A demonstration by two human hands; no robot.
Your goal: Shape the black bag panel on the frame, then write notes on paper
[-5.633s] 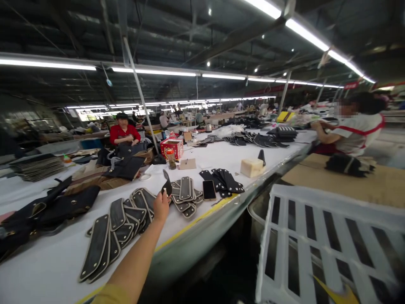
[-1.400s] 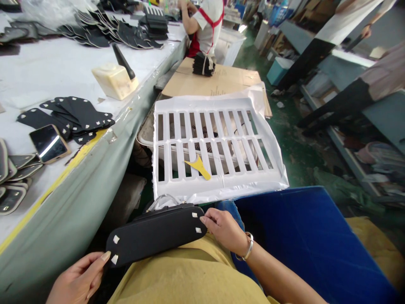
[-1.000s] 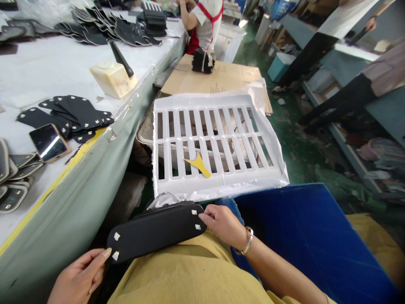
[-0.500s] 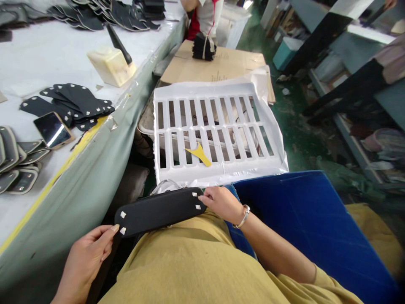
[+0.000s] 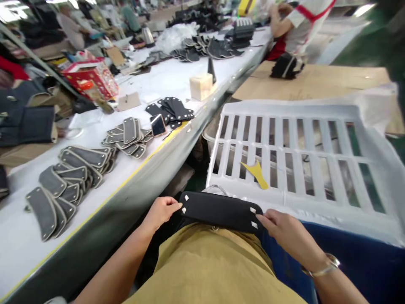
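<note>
A long black strap-like piece [image 5: 218,210] with rounded ends lies across my lap, held between both hands. Two small whitish tabs show near each of its ends. My left hand [image 5: 161,214] pinches the left end between thumb and fingers. At the other end, my right hand [image 5: 280,228], with a bracelet on the wrist, pinches the corner. Just beyond the piece is a white slotted plastic rack [image 5: 284,145], with a yellow Y-shaped piece [image 5: 257,172] lying on it.
On the white-topped table [image 5: 19,253] to my left lie overlapping grey edged pieces [image 5: 84,164], a phone [image 5: 157,125], black tabbed pieces [image 5: 175,109] and a cream block-shaped container [image 5: 201,86]. Cardboard [image 5: 332,82] and a blue panel [image 5: 348,253] are at right. Another person [image 5: 294,25] sits beyond.
My view has swung left, bringing more of the table into sight. The black piece now tilts down to the right instead of up, still pinched at both ends.
</note>
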